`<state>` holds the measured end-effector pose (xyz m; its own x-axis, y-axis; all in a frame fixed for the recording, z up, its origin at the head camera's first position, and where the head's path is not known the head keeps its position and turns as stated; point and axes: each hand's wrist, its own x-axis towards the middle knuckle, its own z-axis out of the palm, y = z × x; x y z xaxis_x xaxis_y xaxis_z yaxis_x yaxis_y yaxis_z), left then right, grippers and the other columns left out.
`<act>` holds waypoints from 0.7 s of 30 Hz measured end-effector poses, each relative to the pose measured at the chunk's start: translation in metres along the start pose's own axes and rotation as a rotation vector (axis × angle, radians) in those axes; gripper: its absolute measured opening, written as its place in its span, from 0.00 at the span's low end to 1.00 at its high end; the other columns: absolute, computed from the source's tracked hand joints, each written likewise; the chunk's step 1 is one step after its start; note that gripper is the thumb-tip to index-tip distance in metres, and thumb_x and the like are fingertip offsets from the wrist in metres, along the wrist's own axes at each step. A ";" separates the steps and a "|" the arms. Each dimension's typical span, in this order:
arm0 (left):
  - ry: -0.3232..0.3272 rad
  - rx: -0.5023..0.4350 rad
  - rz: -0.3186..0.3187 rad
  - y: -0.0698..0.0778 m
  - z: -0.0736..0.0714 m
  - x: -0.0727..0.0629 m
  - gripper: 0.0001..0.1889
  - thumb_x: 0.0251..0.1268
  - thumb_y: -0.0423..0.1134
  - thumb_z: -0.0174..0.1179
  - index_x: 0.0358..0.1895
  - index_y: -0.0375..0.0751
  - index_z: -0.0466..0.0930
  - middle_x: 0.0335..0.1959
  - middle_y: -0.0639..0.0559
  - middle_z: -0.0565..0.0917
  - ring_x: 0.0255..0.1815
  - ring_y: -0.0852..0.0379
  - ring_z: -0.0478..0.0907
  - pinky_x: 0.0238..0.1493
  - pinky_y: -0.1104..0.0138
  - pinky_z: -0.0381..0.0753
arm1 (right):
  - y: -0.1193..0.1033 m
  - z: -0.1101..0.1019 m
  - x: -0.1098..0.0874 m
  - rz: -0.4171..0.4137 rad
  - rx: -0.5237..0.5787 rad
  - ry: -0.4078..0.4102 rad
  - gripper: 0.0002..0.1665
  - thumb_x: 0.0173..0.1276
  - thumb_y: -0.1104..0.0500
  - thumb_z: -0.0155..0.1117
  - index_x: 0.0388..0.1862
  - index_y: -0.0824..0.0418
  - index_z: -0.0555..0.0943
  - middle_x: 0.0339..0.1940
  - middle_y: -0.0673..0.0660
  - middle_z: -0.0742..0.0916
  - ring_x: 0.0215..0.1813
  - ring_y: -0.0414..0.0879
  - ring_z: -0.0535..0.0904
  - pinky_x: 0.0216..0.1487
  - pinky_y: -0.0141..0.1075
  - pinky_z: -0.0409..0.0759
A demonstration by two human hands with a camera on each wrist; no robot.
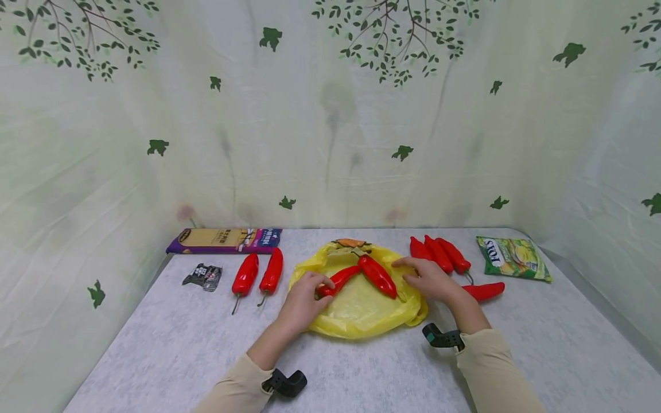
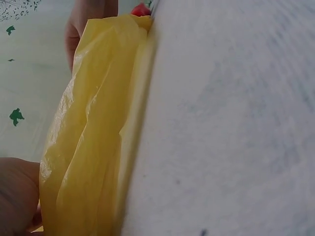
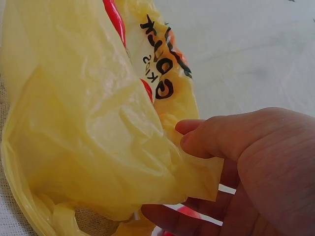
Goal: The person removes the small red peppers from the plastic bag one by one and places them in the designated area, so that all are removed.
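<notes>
A yellow plastic bag lies spread with its mouth facing up. Inside it are two glossy red chili peppers, one slanting on the left and a thicker one on the right. My left hand reaches over the bag's left rim, thumb and forefinger around the lower end of the left pepper. At the opposite side, my right hand pinches the bag's rim. In the right wrist view, the thumb lies against the yellow film, with other fingers partly behind it.
Two red peppers lie left of the bag, beside small black packets. A long purple-and-tan package is at the back left. Several more peppers lie behind and beyond my right hand, near a green FOX'S bag.
</notes>
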<state>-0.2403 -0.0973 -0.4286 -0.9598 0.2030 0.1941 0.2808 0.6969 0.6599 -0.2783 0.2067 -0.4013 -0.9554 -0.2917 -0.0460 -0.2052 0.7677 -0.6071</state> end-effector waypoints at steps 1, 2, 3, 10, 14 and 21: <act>0.006 -0.009 0.004 0.000 0.000 0.000 0.09 0.60 0.35 0.70 0.43 0.50 0.85 0.47 0.49 0.80 0.41 0.55 0.75 0.43 0.64 0.80 | 0.000 0.000 0.000 0.004 0.002 0.001 0.22 0.71 0.62 0.59 0.63 0.53 0.79 0.67 0.60 0.80 0.63 0.55 0.75 0.61 0.51 0.82; 0.012 -0.016 0.008 0.000 0.000 0.000 0.09 0.60 0.35 0.70 0.43 0.50 0.85 0.47 0.49 0.80 0.41 0.55 0.75 0.43 0.64 0.80 | 0.000 0.000 -0.001 0.005 0.004 0.001 0.22 0.71 0.62 0.59 0.63 0.53 0.80 0.67 0.60 0.80 0.63 0.55 0.75 0.61 0.51 0.83; 0.020 -0.025 0.010 0.001 0.000 0.000 0.09 0.61 0.34 0.70 0.43 0.50 0.85 0.47 0.50 0.80 0.42 0.55 0.75 0.44 0.64 0.80 | 0.001 0.000 -0.001 0.007 0.006 0.001 0.22 0.71 0.62 0.59 0.63 0.53 0.80 0.67 0.60 0.80 0.62 0.55 0.75 0.60 0.51 0.83; 0.082 -0.067 0.025 0.001 -0.001 -0.001 0.10 0.60 0.34 0.70 0.44 0.50 0.86 0.45 0.52 0.81 0.45 0.55 0.77 0.50 0.60 0.83 | 0.001 0.001 0.000 0.007 0.008 0.002 0.22 0.70 0.62 0.60 0.63 0.53 0.80 0.66 0.60 0.81 0.62 0.55 0.76 0.60 0.50 0.83; 0.102 -0.075 0.046 0.001 -0.003 0.001 0.10 0.61 0.34 0.70 0.43 0.50 0.86 0.44 0.53 0.82 0.46 0.55 0.78 0.52 0.60 0.84 | 0.001 0.000 0.000 0.009 0.006 0.006 0.23 0.70 0.62 0.60 0.63 0.53 0.80 0.66 0.60 0.81 0.62 0.55 0.76 0.60 0.50 0.83; 0.147 -0.108 0.061 0.006 -0.012 0.001 0.10 0.59 0.33 0.70 0.43 0.50 0.86 0.46 0.51 0.83 0.49 0.53 0.79 0.55 0.57 0.85 | 0.003 -0.002 -0.001 0.010 -0.005 0.018 0.22 0.71 0.61 0.60 0.64 0.53 0.79 0.65 0.60 0.81 0.55 0.51 0.76 0.55 0.45 0.85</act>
<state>-0.2396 -0.1008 -0.4155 -0.9327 0.1343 0.3348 0.3445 0.6071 0.7161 -0.2786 0.2108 -0.4012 -0.9610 -0.2739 -0.0376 -0.1968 0.7734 -0.6026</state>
